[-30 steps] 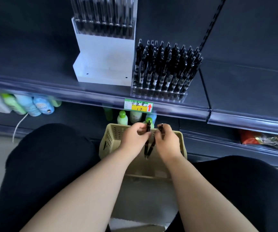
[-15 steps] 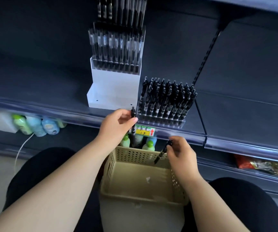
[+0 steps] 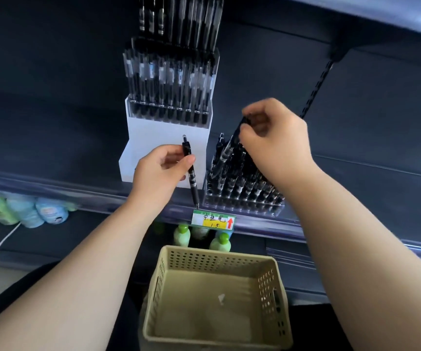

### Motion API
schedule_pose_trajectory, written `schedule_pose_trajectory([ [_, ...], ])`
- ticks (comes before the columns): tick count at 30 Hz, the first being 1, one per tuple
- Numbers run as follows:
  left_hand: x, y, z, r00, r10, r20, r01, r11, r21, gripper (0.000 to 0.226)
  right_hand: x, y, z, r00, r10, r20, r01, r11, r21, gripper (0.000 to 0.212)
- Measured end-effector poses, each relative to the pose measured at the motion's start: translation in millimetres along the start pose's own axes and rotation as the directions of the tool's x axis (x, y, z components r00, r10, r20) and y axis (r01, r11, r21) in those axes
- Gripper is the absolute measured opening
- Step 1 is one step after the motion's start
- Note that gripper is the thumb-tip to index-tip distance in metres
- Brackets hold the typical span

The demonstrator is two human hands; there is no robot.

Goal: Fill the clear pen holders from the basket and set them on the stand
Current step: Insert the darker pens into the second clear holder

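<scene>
A dark shelf (image 3: pixel 52 138) spans the frame. At bottom centre sits the beige basket (image 3: pixel 267 295); no pens show inside. The white stand (image 3: pixel 165 138) rises upper centre, pens racked on top. Right of it, the clear pen holder (image 3: pixel 242 198) is partly covered by the right hand (image 3: pixel 277 140), pinching a black pen (image 3: pixel 232 143) over it. The left hand (image 3: pixel 158 173) grips another pen (image 3: pixel 191 173) upright before the stand. A price tag (image 3: pixel 213 220) and bottles (image 3: pixel 181 235) lie below.

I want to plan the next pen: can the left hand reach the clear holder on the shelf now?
Probably yes: the left hand holds a pen just beside the clear holder, nothing between, though the right hand works over it.
</scene>
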State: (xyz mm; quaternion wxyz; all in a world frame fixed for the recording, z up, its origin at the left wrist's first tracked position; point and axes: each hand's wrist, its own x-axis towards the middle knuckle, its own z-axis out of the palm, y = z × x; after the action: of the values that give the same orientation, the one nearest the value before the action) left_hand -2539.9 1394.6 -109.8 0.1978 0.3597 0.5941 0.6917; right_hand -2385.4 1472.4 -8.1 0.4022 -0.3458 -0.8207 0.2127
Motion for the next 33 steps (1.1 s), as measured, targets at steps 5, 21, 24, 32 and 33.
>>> schedule_pose_trajectory([
  [5, 11, -6, -1, 0.990, -0.082, -0.115, 0.070, 0.992, -0.108, 0.012, 19, 4, 23, 0.991, 0.008, 0.130, 0.010, 0.991, -0.136, 0.023],
  [21, 12, 2, 2, 0.984, -0.088, -0.158, 0.065, 0.988, -0.140, 0.011, 22, 37, 46, 0.962, -0.118, 0.247, 0.228, 0.845, -0.485, 0.027],
  [24, 12, 3, 3, 0.985, -0.077, -0.151, 0.058, 0.990, -0.126, 0.010, 22, 39, 47, 0.949, -0.177, 0.260, 0.295, 0.787, -0.542, 0.029],
  [32, 10, 10, 9, 0.997, 0.020, -0.074, -0.025, 0.997, -0.079, 0.014, 24, 38, 45, 0.922, -0.250, 0.296, 0.381, 0.718, -0.582, 0.021],
  [33, 9, 11, 11, 0.997, 0.038, -0.061, -0.041, 0.997, -0.062, 0.014, 24, 37, 45, 0.917, -0.259, 0.303, 0.392, 0.720, -0.573, 0.020],
])
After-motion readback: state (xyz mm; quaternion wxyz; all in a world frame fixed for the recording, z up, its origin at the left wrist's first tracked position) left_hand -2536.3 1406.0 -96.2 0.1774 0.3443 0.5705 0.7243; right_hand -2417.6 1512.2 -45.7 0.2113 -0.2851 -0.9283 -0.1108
